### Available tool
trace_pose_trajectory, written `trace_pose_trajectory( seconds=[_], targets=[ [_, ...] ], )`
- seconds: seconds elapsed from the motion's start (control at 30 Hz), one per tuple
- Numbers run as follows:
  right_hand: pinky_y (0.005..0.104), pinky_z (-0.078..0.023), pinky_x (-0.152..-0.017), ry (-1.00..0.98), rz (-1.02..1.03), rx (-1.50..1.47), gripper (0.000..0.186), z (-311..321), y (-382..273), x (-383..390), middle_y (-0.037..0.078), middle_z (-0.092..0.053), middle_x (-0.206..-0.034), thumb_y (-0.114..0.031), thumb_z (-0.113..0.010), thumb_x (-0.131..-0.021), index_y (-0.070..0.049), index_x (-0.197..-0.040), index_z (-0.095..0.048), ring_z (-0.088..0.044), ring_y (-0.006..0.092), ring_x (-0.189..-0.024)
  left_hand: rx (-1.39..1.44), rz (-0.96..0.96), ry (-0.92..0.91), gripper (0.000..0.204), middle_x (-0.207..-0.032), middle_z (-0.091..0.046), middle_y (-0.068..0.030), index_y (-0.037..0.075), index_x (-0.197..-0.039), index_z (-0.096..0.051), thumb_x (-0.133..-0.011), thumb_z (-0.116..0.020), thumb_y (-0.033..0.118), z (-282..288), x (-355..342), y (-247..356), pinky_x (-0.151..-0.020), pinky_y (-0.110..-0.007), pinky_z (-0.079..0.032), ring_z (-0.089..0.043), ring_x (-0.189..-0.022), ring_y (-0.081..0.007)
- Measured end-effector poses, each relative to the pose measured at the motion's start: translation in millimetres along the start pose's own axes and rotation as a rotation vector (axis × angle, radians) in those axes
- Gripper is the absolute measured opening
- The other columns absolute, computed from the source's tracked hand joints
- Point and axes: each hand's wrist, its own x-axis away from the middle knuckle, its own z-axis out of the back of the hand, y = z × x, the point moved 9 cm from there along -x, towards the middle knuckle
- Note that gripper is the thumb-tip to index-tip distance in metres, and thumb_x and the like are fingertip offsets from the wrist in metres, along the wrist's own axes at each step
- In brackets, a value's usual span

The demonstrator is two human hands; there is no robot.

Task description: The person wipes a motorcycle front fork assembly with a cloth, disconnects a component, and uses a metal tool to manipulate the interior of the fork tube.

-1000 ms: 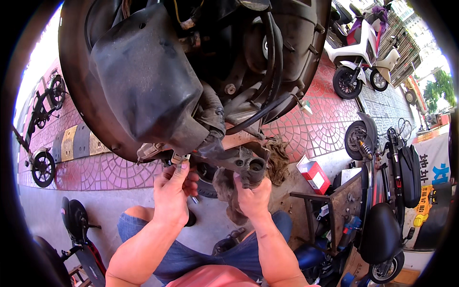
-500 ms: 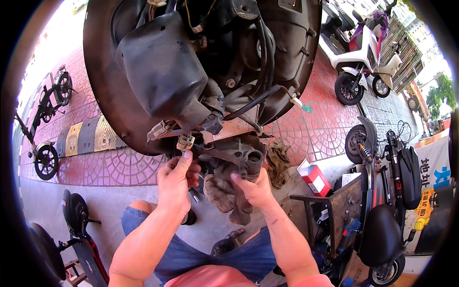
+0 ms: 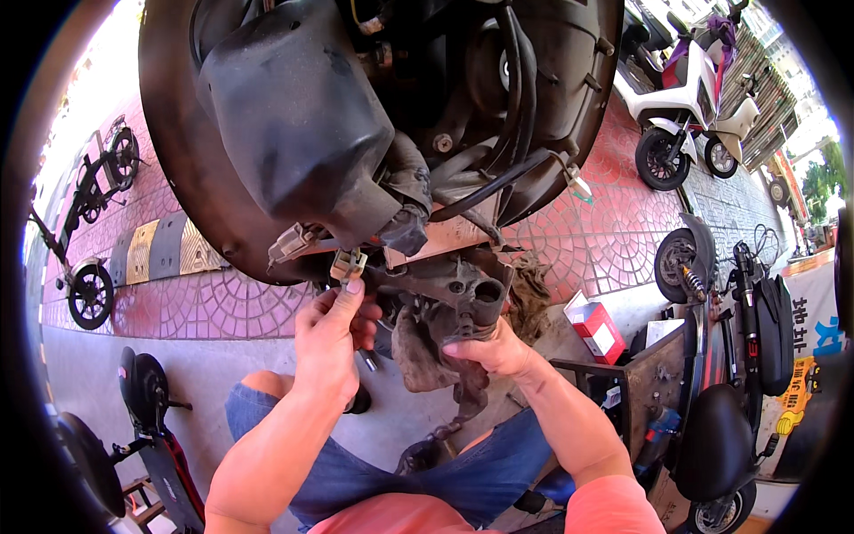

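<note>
In front of me hangs the underside of a dark vehicle body [image 3: 298, 116], with hoses, wires and a black plastic cover. My left hand [image 3: 334, 338] is closed, its thumb and fingers pinching a small pale plastic wire connector [image 3: 348, 264]. A second whitish connector [image 3: 292, 242] hangs beside it, apart from the fingers. My right hand [image 3: 495, 349] is closed around the lower end of a grimy dark metal bracket [image 3: 458, 289] that has a round socket. Its thumb lies across the front; the other fingers are mostly hidden. A dirty grey-brown rag [image 3: 420, 351] hangs below the bracket between my hands.
Another brown rag [image 3: 531, 298] lies behind my right hand. At right stand a red-and-white box [image 3: 596, 329], a metal tool stand [image 3: 654, 378] and a parked scooter [image 3: 712, 427]. Another scooter [image 3: 147, 418] is at left. A speed bump [image 3: 165, 249] crosses the paving.
My right hand and the bracket have shifted slightly right, and the rag hangs differently below. My left hand still pinches the connector. The view has moved a little.
</note>
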Motion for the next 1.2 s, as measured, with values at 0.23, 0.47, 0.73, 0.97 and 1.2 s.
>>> trace_pose_trajectory(
  seconds=[0.23,0.47,0.73,0.97,1.2],
  targets=[
    [0.0306,-0.054,-0.082,0.367,0.182,0.347,0.018,38.3,47.9,32.9,0.001,-0.075,-0.098,-0.002,-0.076,-0.091,0.000,-0.109,-0.075,-0.067,0.0111,-0.089,0.014,-0.029,-0.020,0.040,-0.086,-0.070,-0.0091,0.000,-0.107,-0.066,-0.103,-0.072,0.039,-12.4,-0.1,16.0,-0.056,-0.029,-0.048,-0.064,-0.068,-0.0145],
    [0.0290,-0.053,-0.078,0.473,0.270,0.199,0.015,31.9,29.9,59.6,0.001,-0.074,-0.093,-0.003,-0.080,-0.090,0.001,-0.103,-0.075,-0.066,0.0103,-0.083,-0.026,0.013,-0.021,0.041,-0.092,-0.073,-0.0077,0.000,-0.111,-0.068,-0.104,-0.071,0.041,-3.5,3.8,2.4,-0.058,-0.026,-0.049,-0.066,-0.074,-0.0128],
    [0.0358,-0.051,-0.063,0.316,0.271,0.286,0.012,-36.0,95.5,47.3,0.007,-0.068,-0.070,-0.005,-0.081,-0.087,-0.001,-0.083,-0.071,-0.064,0.0180,-0.064,-0.494,-0.400,-0.006,0.028,-0.089,-0.070,-0.0018,-0.001,-0.102,-0.072,-0.105,-0.071,0.027,18.6,54.9,21.5,-0.064,-0.026,-0.046,-0.060,-0.077,-0.0095],
    [0.0429,-0.051,-0.060,0.143,0.703,0.342,0.020,-132.5,128.8,36.2,0.016,-0.068,-0.074,-0.008,-0.088,-0.080,-0.001,-0.080,-0.070,-0.067,0.0390,-0.066,-1.320,-1.116,-0.021,0.013,-0.077,-0.061,-0.0094,0.002,-0.082,-0.066,-0.086,-0.078,0.004,8.3,157.9,68.7,-0.062,-0.038,-0.044,-0.058,-0.070,-0.0276],
    [0.0455,-0.051,-0.063,0.115,0.736,0.245,0.017,-169.8,160.5,17.6,0.015,-0.065,-0.074,-0.004,-0.083,-0.078,-0.003,-0.078,-0.066,-0.064,0.0402,-0.069,-1.674,-0.982,-0.073,0.034,-0.065,-0.050,-0.0074,0.006,-0.066,-0.058,-0.086,-0.082,0.021,53.9,152.8,41.0,-0.055,-0.042,-0.041,-0.053,-0.062,-0.0286]
  ],
)
